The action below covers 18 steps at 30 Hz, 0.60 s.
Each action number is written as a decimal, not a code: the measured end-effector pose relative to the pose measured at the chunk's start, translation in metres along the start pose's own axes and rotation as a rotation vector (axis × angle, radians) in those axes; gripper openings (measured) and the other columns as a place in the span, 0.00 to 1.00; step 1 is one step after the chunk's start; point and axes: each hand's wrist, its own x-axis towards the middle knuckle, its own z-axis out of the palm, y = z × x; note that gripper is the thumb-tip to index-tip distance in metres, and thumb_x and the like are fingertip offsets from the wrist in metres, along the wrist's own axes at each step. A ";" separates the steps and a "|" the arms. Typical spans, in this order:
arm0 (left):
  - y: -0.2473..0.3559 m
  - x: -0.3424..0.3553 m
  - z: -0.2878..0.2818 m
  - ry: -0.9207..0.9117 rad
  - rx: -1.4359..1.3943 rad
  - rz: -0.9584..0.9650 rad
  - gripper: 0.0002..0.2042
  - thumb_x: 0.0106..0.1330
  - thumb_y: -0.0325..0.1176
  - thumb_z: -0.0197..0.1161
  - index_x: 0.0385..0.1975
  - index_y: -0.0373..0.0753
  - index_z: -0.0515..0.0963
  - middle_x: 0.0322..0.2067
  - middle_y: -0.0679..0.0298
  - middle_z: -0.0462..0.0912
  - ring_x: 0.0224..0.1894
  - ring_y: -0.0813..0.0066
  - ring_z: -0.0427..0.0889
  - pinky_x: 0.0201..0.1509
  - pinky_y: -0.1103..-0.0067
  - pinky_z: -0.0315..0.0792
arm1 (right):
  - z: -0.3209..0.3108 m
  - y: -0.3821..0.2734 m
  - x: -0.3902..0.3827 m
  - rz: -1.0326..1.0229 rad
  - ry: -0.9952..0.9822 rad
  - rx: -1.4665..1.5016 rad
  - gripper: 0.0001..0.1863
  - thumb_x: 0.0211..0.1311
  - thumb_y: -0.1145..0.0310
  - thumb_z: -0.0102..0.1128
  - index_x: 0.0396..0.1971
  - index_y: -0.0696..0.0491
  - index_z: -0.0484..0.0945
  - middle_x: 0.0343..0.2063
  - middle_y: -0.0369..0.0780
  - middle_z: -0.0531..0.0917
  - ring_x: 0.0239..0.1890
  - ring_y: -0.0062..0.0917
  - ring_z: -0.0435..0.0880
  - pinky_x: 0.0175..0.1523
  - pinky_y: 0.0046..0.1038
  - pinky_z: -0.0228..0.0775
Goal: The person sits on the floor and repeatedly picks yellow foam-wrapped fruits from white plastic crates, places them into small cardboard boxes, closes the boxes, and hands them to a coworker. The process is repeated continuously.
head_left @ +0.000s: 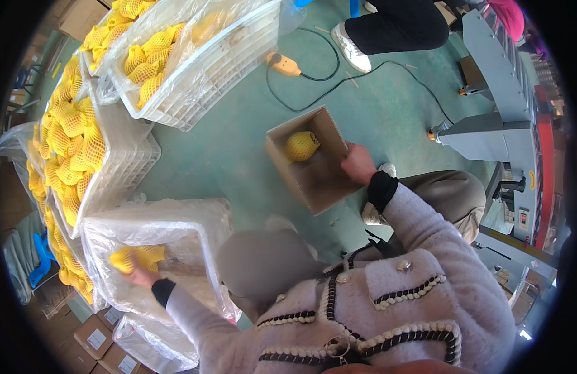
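Note:
My right hand (359,164) is closed on the right edge of an open cardboard box (293,184), tilted above or on the floor in front of me. Inside it lies one fruit in a yellow foam net (302,146). To my left, over a white crate lined with clear plastic (209,218), my left hand (139,273) grips another fruit in a yellow foam net (123,258). The fingers are partly hidden by that fruit and slightly blurred. Plastic film covers the crate's inside.
Crates full of netted fruit (73,149) stand at the left and upper left. A black cable with an orange socket block (283,64) lies on the green floor. Another person's leg (394,28) is at the top. A grey machine (494,134) stands at the right.

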 end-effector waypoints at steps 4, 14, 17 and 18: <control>0.184 -0.070 0.019 -0.557 0.022 0.317 0.34 0.58 0.30 0.66 0.63 0.29 0.57 0.55 0.52 0.72 0.50 0.63 0.78 0.56 0.71 0.73 | 0.004 0.001 -0.001 -0.043 0.020 -0.031 0.15 0.46 0.75 0.53 0.37 0.58 0.77 0.31 0.54 0.82 0.37 0.50 0.80 0.44 0.45 0.72; 0.077 -0.397 0.299 -2.120 1.247 1.112 0.27 0.49 0.48 0.68 0.45 0.35 0.76 0.42 0.47 0.82 0.44 0.51 0.81 0.49 0.66 0.74 | 0.000 0.004 0.000 -0.029 0.015 0.000 0.11 0.50 0.71 0.53 0.34 0.58 0.77 0.28 0.53 0.82 0.34 0.50 0.81 0.41 0.46 0.73; 0.005 -0.423 0.297 -1.884 1.058 0.679 0.29 0.54 0.49 0.63 0.51 0.34 0.73 0.47 0.44 0.79 0.48 0.47 0.79 0.53 0.65 0.73 | 0.000 0.005 0.001 0.013 -0.005 0.054 0.12 0.52 0.70 0.53 0.36 0.57 0.77 0.29 0.53 0.82 0.34 0.51 0.81 0.41 0.46 0.73; -0.006 -0.426 0.295 -1.780 0.996 0.501 0.30 0.54 0.49 0.63 0.53 0.34 0.72 0.48 0.43 0.78 0.49 0.46 0.78 0.54 0.64 0.73 | 0.001 0.005 0.002 -0.004 -0.008 0.072 0.13 0.52 0.70 0.52 0.37 0.57 0.77 0.30 0.53 0.82 0.35 0.51 0.80 0.42 0.46 0.73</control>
